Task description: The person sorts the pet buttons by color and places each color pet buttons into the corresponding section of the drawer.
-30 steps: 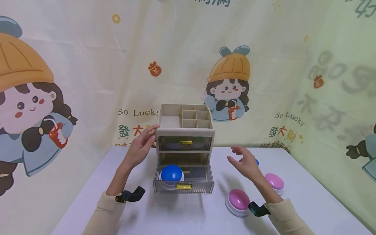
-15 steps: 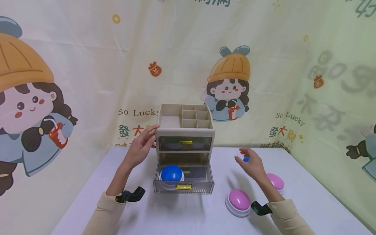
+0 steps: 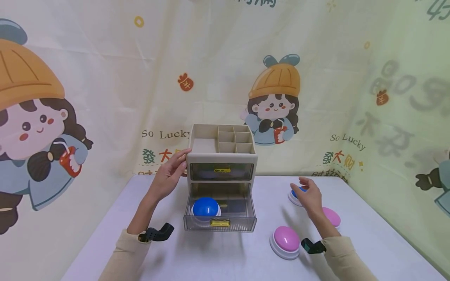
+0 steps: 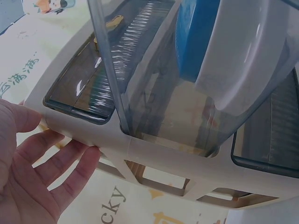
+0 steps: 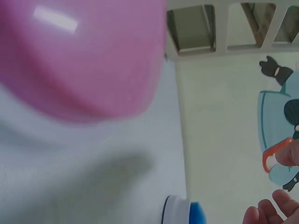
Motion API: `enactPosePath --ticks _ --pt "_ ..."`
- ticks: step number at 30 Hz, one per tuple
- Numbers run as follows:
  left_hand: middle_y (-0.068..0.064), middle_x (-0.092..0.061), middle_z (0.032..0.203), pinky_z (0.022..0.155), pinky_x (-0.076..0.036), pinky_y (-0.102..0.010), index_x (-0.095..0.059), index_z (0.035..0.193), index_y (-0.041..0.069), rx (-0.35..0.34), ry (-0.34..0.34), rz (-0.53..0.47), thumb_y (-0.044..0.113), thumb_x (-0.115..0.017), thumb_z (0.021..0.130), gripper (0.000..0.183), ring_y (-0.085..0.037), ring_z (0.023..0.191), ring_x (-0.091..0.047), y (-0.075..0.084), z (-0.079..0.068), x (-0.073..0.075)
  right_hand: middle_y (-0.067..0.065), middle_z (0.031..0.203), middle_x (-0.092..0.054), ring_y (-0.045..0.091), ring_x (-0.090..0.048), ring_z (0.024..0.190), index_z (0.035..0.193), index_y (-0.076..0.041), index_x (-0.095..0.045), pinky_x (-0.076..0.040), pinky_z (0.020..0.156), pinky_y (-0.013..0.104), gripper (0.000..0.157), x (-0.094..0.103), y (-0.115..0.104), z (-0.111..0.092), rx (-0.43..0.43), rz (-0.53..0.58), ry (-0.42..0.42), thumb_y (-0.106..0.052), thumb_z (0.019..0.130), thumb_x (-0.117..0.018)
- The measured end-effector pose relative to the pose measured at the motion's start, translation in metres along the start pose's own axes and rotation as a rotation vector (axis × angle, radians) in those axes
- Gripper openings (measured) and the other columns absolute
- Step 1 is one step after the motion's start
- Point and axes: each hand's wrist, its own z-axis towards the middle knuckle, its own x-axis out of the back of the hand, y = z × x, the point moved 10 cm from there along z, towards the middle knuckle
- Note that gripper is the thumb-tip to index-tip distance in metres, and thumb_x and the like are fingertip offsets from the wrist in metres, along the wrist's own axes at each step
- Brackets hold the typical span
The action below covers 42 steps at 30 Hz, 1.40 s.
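Note:
My left hand (image 3: 170, 175) rests its fingertips on the left side of a beige desktop drawer organizer (image 3: 222, 158); the left wrist view shows the thumb and fingers (image 4: 77, 177) along its side wall. The clear lower drawer (image 3: 242, 223) is pulled out. In it, at the left, sits a blue dome push button (image 3: 205, 207) on a white base. My right hand (image 3: 309, 197), fingers loosely bent, is over a second blue push button (image 3: 294, 198) at the back right, partly covering it. In the right wrist view the fingers are apart from that button (image 5: 184, 212).
A pink push button (image 3: 286, 239) stands at the front right of the white table (image 3: 158, 253). Another pink button (image 3: 331, 216) is behind my right forearm. The upper drawer (image 3: 202, 171) is closed. A printed cloth (image 3: 218, 47) hangs behind the table.
My right hand has moved to the right, toward the back blue button, which shows more at the hand's left. My left hand and the drawer have stayed where they were.

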Motion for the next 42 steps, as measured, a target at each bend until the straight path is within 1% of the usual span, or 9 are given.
enactPosePath --ticks 6,11,15,22,29,34,42 --pt "-0.008 -0.056 0.149 0.084 -0.059 -0.033 -0.049 0.152 0.025 -0.006 -0.007 0.0 0.018 -0.052 0.108 0.045 -0.028 0.115 -0.067 0.0 0.0 -0.001 0.03 0.143 -0.05 0.044 -0.048 0.131 0.141 0.009 -0.047 -0.04 0.111 0.052 0.058 -0.001 0.019 0.007 -0.044 -0.064 -0.032 -0.024 0.098 -0.067" --pt "-0.006 -0.058 0.149 0.083 -0.059 -0.031 -0.05 0.152 0.025 -0.016 -0.002 0.002 0.018 -0.052 0.108 0.044 -0.026 0.113 -0.068 0.001 0.0 -0.001 0.031 0.145 -0.047 0.045 -0.045 0.132 0.144 0.01 -0.043 -0.039 0.112 0.055 0.064 -0.004 0.03 0.013 -0.078 -0.102 -0.058 -0.029 0.099 -0.065" --pt "-0.005 -0.058 0.148 0.084 -0.059 -0.031 -0.05 0.152 0.025 -0.018 0.002 0.001 0.019 -0.052 0.108 0.044 -0.025 0.113 -0.068 0.003 0.0 0.0 0.034 0.144 -0.046 0.047 -0.044 0.132 0.144 0.011 -0.042 -0.038 0.112 0.058 0.065 -0.005 0.033 0.017 -0.077 -0.134 -0.054 -0.028 0.098 -0.065" --pt "-0.006 -0.059 0.147 0.083 -0.058 -0.03 -0.05 0.151 0.025 -0.01 0.0 0.001 0.017 -0.052 0.108 0.044 -0.026 0.112 -0.068 0.001 0.0 0.0 0.035 0.139 -0.048 0.048 -0.043 0.129 0.14 0.011 -0.046 -0.037 0.112 0.059 0.062 -0.005 0.034 0.021 -0.059 -0.207 -0.032 -0.025 0.095 -0.067" --pt "-0.005 -0.059 0.147 0.083 -0.059 -0.031 -0.05 0.152 0.026 -0.015 0.001 0.001 0.018 -0.052 0.108 0.045 -0.025 0.112 -0.068 0.001 0.0 0.0 0.034 0.142 -0.045 0.051 -0.036 0.131 0.143 0.009 -0.043 -0.032 0.111 0.061 0.069 -0.009 0.042 0.027 -0.076 -0.237 -0.058 -0.029 0.093 -0.069" --pt "-0.007 -0.059 0.147 0.083 -0.059 -0.03 -0.05 0.152 0.025 -0.01 0.0 0.002 0.017 -0.052 0.108 0.044 -0.027 0.112 -0.068 0.001 0.0 0.0 0.035 0.142 -0.042 0.052 -0.034 0.131 0.144 0.011 -0.041 -0.031 0.111 0.061 0.072 -0.011 0.043 0.03 -0.077 -0.262 -0.076 -0.029 0.092 -0.071" --pt "-0.007 -0.058 0.148 0.083 -0.058 -0.027 -0.05 0.152 0.025 -0.004 0.003 0.003 0.017 -0.051 0.108 0.045 -0.028 0.115 -0.067 0.001 0.0 0.0 0.038 0.144 -0.036 0.053 -0.031 0.134 0.146 0.011 -0.036 -0.032 0.113 0.063 0.08 -0.015 0.051 0.035 -0.12 -0.267 -0.104 -0.034 0.091 -0.072"
